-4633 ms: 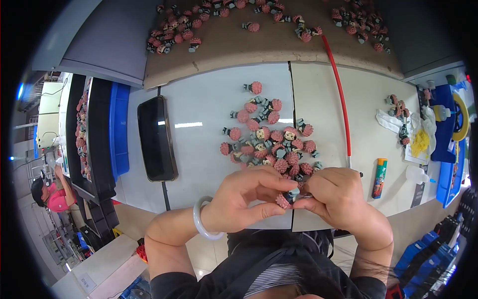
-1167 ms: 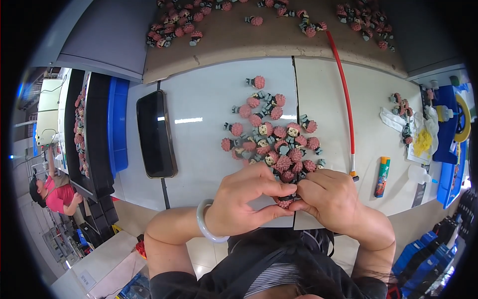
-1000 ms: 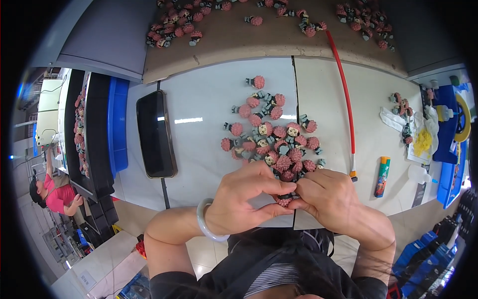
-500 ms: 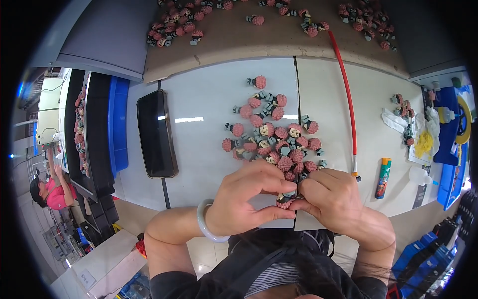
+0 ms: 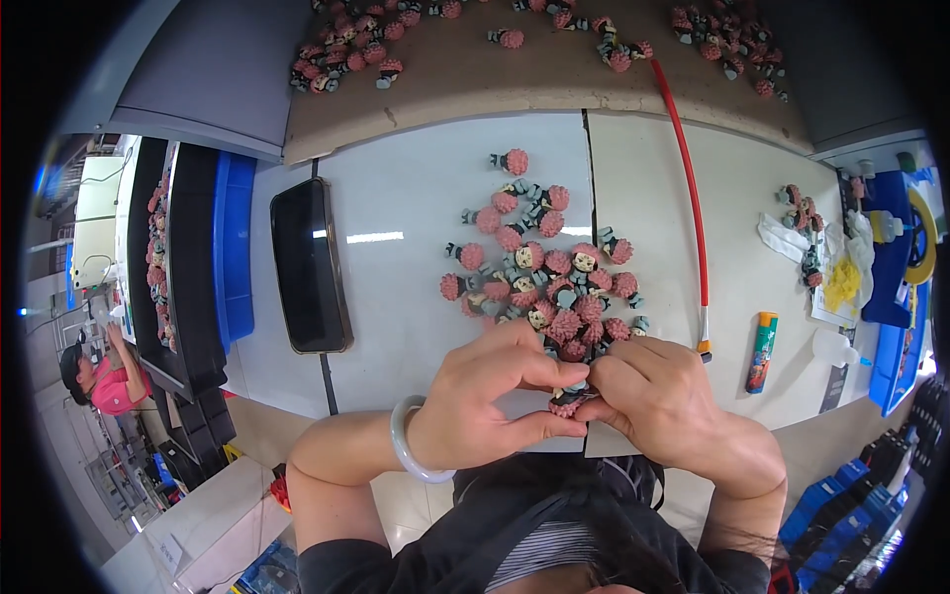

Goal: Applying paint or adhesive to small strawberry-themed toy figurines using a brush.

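Note:
My left hand (image 5: 490, 401) and my right hand (image 5: 658, 396) meet at the near edge of the white table (image 5: 416, 208). Together they pinch one small pink-haired doll figure (image 5: 567, 399) between their fingertips. A pale bangle sits on my left wrist (image 5: 406, 443). Just beyond my fingers lies a heap of several similar pink-haired figures (image 5: 544, 267), most on their sides.
A black phone (image 5: 310, 265) lies left of the heap. A red rod (image 5: 683, 188) runs along the right, with a lighter (image 5: 760, 351) beside it. More figures (image 5: 346, 54) cover the brown board at the back. Blue bins (image 5: 233, 238) stand at left. Another person (image 5: 99, 371) sits far left.
Both hands stay together on the figure at the table's near edge; only the fingers shift slightly. The heap and phone have not moved.

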`<state>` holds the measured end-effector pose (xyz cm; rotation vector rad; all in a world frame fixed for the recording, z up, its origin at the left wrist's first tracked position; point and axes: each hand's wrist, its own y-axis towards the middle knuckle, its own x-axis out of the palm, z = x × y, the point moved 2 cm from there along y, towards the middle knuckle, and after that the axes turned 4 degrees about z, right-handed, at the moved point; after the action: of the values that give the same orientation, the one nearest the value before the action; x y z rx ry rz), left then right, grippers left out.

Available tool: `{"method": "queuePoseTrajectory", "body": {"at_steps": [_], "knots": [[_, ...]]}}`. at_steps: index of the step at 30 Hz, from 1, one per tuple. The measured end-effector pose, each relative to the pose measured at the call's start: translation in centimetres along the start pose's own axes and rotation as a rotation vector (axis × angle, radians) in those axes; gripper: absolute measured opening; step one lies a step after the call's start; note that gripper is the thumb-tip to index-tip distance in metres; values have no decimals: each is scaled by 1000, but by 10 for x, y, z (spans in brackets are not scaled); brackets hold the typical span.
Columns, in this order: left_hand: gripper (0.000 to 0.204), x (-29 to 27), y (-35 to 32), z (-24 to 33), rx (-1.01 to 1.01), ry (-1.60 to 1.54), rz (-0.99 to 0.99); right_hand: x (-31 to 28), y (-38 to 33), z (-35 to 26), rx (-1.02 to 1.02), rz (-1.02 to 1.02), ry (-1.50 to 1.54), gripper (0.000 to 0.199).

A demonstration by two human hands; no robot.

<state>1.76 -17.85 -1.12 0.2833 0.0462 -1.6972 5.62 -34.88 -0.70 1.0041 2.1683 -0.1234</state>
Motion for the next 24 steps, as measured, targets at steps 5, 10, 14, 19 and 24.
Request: {"method": "queuePoseTrajectory", "body": {"at_steps": [5, 10, 14, 19, 24], "knots": [[41, 1, 0, -1, 37, 17, 3, -1, 0, 1, -39, -10, -19, 27], [41, 0, 2, 1, 71, 48, 11, -1, 0, 2, -71, 12, -35, 25], [48, -1, -1, 0, 123, 70, 6, -4, 0, 0, -61, -12, -78, 24], [47, 0, -2, 0, 151, 88, 24, -3, -2, -4, -12, -5, -82, 28], [45, 2, -1, 4, 171, 209, 13, -1, -3, -4, 11, -13, -90, 25]]}}
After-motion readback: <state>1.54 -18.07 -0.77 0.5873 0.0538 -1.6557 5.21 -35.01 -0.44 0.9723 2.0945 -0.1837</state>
